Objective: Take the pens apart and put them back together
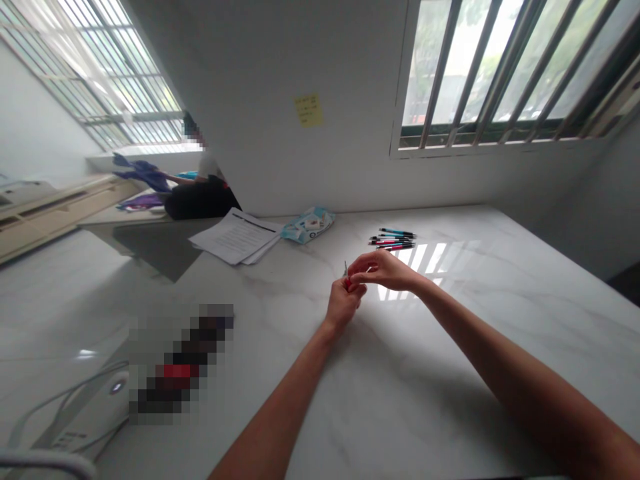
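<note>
Both hands meet over the middle of the white marbled table (420, 373). My left hand (344, 303) is closed around a small red, pen-like piece (349, 283), whose thin grey tip points up past the fingers. From the right, the bent fingers of my right hand (383, 269) pinch at the same piece. Most of it is hidden by the fingers, so its exact kind is unclear. Just beyond my right hand lies a loose pile of pens (393, 240) with black, blue and red parts.
Printed sheets (237, 237) and a blue-white wipes packet (309, 225) lie along the back. A white device (83, 417) with cables stands at the lower left. A yellow note (309, 110) is on the wall. Another person (203, 193) sits at the far left holding purple cloth.
</note>
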Motion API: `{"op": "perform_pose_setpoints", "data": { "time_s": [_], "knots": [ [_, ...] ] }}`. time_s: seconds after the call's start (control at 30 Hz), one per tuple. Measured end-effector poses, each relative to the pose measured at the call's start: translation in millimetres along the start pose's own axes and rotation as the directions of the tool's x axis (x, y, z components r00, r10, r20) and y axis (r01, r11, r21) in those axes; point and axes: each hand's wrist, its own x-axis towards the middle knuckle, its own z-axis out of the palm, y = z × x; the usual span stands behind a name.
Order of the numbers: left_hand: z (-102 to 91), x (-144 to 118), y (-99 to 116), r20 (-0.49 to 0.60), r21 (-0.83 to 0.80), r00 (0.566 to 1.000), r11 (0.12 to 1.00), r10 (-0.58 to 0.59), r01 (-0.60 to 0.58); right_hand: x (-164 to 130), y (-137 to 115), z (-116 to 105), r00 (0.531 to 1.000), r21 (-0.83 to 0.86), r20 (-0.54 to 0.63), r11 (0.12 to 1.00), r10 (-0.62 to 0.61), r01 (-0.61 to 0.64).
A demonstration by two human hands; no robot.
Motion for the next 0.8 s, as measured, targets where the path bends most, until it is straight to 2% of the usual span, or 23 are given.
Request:
{"op": "perform_pose_setpoints", "data": {
  "time_s": [0.2,0.27,0.37,0.43,0.47,0.53,0.63,0.8],
  "knots": [
    [-3.2,5,-8,-0.001,0.079,0.997,0.994,0.079,-0.078,2,2,9,0.998,0.072,-0.065,0.997,-0.008,0.013],
    [-4.3,5,-6,0.008,0.095,0.995,0.99,0.103,-0.104,4,1,7,0.987,0.156,-0.16,0.987,-0.023,0.049],
    [-6.6,5,1,-0.026,0.094,0.99,0.987,0.136,-0.133,7,1,0,0.925,0.291,-0.379,0.952,0.022,0.097],
    [-9.1,6,7,-0.094,0.055,0.983,0.987,0.155,-0.15,7,3,-5,0.882,0.27,-0.468,0.959,0.054,0.084],
    [-10.6,6,9,-0.132,0.029,0.978,0.987,0.161,-0.159,7,5,-6,0.876,0.221,-0.478,0.974,0.055,0.059],
    [-14.0,8,13,-0.186,-0.02,0.968,0.985,0.166,-0.173,5,8,-5,0.898,0.087,-0.438,0.996,0.046,-0.008],
    [-18.0,11,14,-0.219,-0.057,0.963,0.984,0.155,-0.171,2,10,4,0.949,-0.059,-0.313,0.996,0.039,-0.061],
    [-19.9,13,10,-0.257,-0.102,0.957,0.981,0.134,-0.165,-1,8,17,0.97,-0.12,-0.239,0.991,0.033,-0.063]
  ]
}}
